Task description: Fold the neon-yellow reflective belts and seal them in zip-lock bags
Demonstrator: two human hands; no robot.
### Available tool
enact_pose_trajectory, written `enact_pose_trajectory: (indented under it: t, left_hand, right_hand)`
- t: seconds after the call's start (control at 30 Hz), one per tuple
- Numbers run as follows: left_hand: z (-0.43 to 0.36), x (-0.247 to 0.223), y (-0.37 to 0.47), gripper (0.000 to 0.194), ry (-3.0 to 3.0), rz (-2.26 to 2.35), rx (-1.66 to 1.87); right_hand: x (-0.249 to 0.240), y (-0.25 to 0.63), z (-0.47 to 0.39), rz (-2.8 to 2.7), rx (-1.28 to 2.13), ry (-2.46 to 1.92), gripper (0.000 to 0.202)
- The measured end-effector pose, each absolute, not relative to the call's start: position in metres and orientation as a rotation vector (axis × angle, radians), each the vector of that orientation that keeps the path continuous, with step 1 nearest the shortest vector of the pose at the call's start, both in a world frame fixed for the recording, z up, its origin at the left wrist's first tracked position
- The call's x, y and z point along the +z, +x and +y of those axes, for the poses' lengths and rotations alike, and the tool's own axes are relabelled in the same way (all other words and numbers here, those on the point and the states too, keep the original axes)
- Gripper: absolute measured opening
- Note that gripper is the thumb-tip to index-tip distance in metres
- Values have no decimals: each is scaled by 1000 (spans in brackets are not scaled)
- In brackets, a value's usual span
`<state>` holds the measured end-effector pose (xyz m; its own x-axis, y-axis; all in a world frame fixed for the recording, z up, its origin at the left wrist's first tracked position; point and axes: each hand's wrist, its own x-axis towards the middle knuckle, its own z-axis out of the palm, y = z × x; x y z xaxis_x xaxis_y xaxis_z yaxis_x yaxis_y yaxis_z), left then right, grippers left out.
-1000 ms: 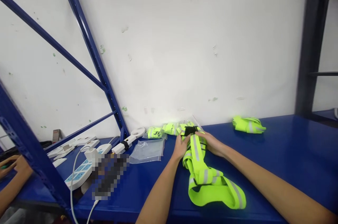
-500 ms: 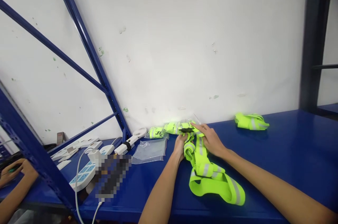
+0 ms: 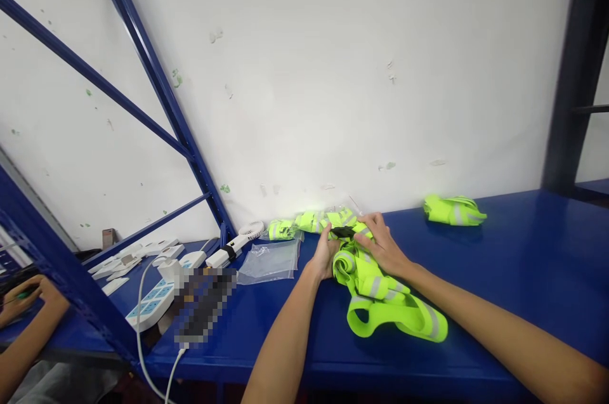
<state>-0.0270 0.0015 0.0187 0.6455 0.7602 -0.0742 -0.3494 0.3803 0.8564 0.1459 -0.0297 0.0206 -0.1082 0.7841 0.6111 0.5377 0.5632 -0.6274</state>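
Note:
A neon yellow-green reflective strap (image 3: 375, 286) with silver stripes lies partly bunched on the blue table, its wide loop toward the front edge. My left hand (image 3: 325, 255) is closed around its upper left part, beside a black buckle-like piece (image 3: 342, 232). From the right, my right hand (image 3: 384, 247) grips the strap's upper end, fingers bent over it. Just behind my hands are more reflective straps in clear plastic (image 3: 311, 221). Another folded reflective strap (image 3: 454, 210) rests by the wall at the right.
Left of my hands lies a clear plastic bag (image 3: 269, 262), near a small white fan (image 3: 251, 230) and a white power strip (image 3: 153, 304) with cables. A blue metal frame (image 3: 164, 90) rises at the left. Beyond it, another person's hand (image 3: 47, 296) shows at the edge.
My hands have drawn the strap's upper end and black piece slightly closer together. My right fingers have curled in from a flatter reach. The view has tilted a little.

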Motion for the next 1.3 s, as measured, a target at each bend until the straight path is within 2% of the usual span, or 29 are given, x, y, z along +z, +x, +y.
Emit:
enact_pose_trajectory:
  t: [0.1,0.2,0.27,0.4,0.47,0.6,0.73,0.93,1.1,1.3]
  left_hand:
    - [1,21,-26,64,937,504,732]
    - [0,21,-22,54,1002,503,808]
    - [0,19,-19,58,1070,487,906]
    - [1,11,-11,68,1170,500,1033]
    - [2,8,-8,64,1243,543,1107]
    - [3,7,-6,48,1392,643,1244]
    - [5,8,-8,39,1536,719,1274]
    - [-3,15,-8,34,1871,665,1455]
    - [-19,26,-3,23,2069,580,1458]
    - [-20,29,-7,37,2381,634,1466]
  right_hand:
    - [19,144,-24,-1564,514,-1051,31]
    - [17,148,-14,-1263,862,-987,32]
    - [17,151,-7,-1083,1082,-942,34]
    - [22,155,-5,-995,1248,-888,19]
    - [27,153,-10,-961,1382,-875,24]
    - [32,150,-21,-856,1684,-784,50]
    - [31,151,-23,-862,1766,-729,66]
    - [32,154,-21,-791,1830,-694,50]
    - [37,163,-18,-761,1820,-628,45]
    - [38,165,-22,-777,1870,-493,52]
